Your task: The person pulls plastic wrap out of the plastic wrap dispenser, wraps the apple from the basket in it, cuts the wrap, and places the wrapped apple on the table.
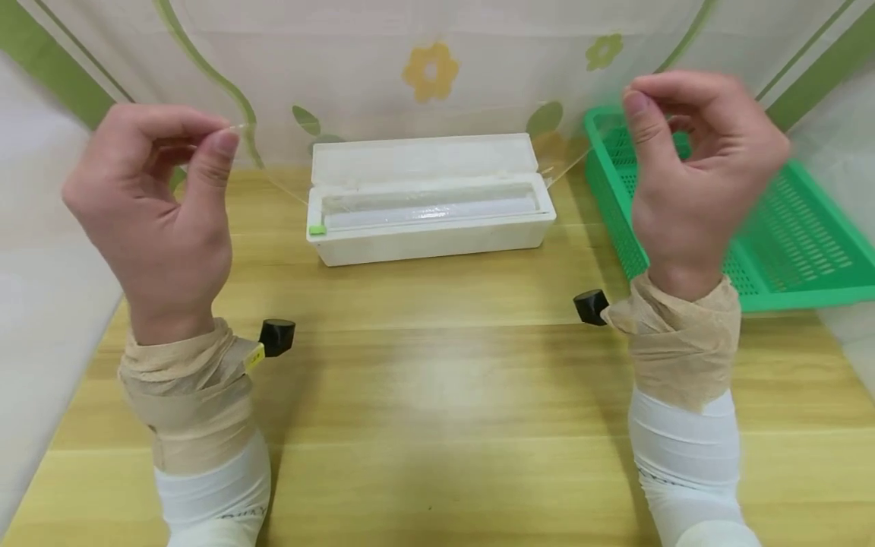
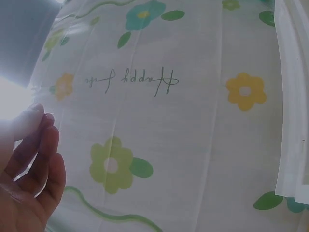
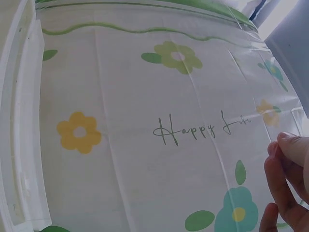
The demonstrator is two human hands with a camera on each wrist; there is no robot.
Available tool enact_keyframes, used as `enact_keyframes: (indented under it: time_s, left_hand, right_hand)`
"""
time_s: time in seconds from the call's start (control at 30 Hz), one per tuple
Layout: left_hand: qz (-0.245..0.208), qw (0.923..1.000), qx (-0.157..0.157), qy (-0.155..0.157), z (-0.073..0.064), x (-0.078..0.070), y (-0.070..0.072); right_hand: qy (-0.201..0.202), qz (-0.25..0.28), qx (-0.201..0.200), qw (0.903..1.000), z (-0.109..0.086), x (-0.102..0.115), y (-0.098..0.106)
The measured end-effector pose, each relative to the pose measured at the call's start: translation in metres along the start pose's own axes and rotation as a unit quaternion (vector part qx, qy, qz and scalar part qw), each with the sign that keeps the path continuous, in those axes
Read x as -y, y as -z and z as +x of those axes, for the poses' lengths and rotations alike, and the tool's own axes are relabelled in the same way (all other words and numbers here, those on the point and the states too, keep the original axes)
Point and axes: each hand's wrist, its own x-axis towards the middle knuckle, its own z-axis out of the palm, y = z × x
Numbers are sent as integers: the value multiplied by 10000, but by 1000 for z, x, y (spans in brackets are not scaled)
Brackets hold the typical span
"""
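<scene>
A white box [image 1: 431,245] with its lid [image 1: 424,158] raised stands at the back of the wooden table. Inside lies a roll of cling film [image 1: 437,213]. A clear sheet of this film rises from the box toward both hands; only its faint edges [image 1: 283,188] show. On the left, my left hand [image 1: 160,213] pinches one corner between thumb and forefinger, above the table. My right hand [image 1: 697,167] pinches the opposite corner, level with the other. Both wrist views show the left hand [image 2: 36,169] and right hand [image 3: 287,179] with thumb meeting fingertip; the film hardly shows there.
A green plastic basket [image 1: 807,292] sits at the right, partly behind the right hand. Behind the box hangs a white flowered curtain [image 1: 492,68]. A small bright green tab [image 1: 317,229] marks the box's left front corner. The wooden tabletop [image 1: 437,425] spreads before the box.
</scene>
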Motion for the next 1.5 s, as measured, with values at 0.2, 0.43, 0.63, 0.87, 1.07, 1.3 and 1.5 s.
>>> enact_keyframes:
  time_s: [0.2,0.43,0.63,0.87,1.07,1.3,1.5]
  left_hand:
    - [316,9994,157,9,9,7,-4]
    - [985,9934,559,-173,24,20,-9]
    - [1243,9885,761,-397,34,26,-13]
    - [1388,9856,816,-524,41,25,-17]
    - [1432,9849,775,-582,51,24,-27]
    - [1577,9831,738,-560,61,24,-33]
    - [1650,9823,744,-477,67,27,-36]
  right_hand:
    - [-97,-62,196,9997,8,-3,-7]
    - [54,-642,662,9957,25,-20,-8]
    - [261,-816,905,9922,34,-32,-11]
    - [381,-942,920,9906,42,-37,-13]
    - [408,-1073,860,9897,51,-39,-16]
    - [143,-1197,847,9891,61,-40,-23]
    - [232,-1261,915,9875,69,-43,-27]
